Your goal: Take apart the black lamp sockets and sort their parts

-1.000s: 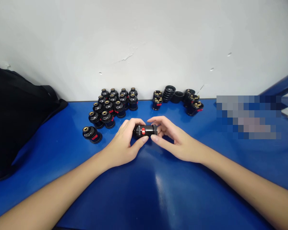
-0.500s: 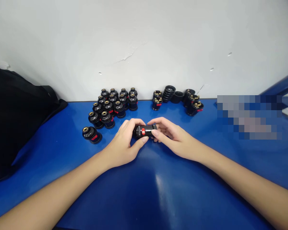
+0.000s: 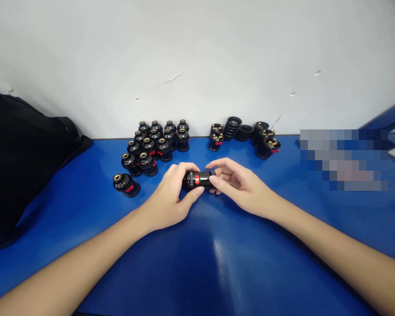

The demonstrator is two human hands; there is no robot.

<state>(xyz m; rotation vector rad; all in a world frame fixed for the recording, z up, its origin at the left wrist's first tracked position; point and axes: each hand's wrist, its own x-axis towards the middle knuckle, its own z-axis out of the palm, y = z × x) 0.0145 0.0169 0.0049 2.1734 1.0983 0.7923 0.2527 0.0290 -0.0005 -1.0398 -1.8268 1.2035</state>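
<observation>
A black lamp holder [image 3: 203, 179] with a red switch lies on its side between my hands, just above or on the blue table; I cannot tell which. My left hand [image 3: 176, 191] is wrapped round its left end, thumb in front and fingers behind. At its right end, the thumb of my right hand [image 3: 232, 182] presses on the ring-shaped rim, with curled fingers partly hidden behind it and the forefinger raised off the body. Left of my left hand, a similar lamp holder [image 3: 127, 184] stands slightly tilted, its brass-threaded hole facing up.
Several lamp holders [image 3: 148, 164] stand grouped at the back left. Behind my right hand are open black sockets with brass contacts [image 3: 216, 142], a stack of black rings [image 3: 233, 127] and more sockets [image 3: 267, 148]. Black cloth [image 3: 23, 162] covers the left side; a white wall [image 3: 197, 66] bounds the back.
My right forefinger has lifted and the right hand has shifted slightly to the right along the rim. My left hand keeps its grip on the lamp holder.
</observation>
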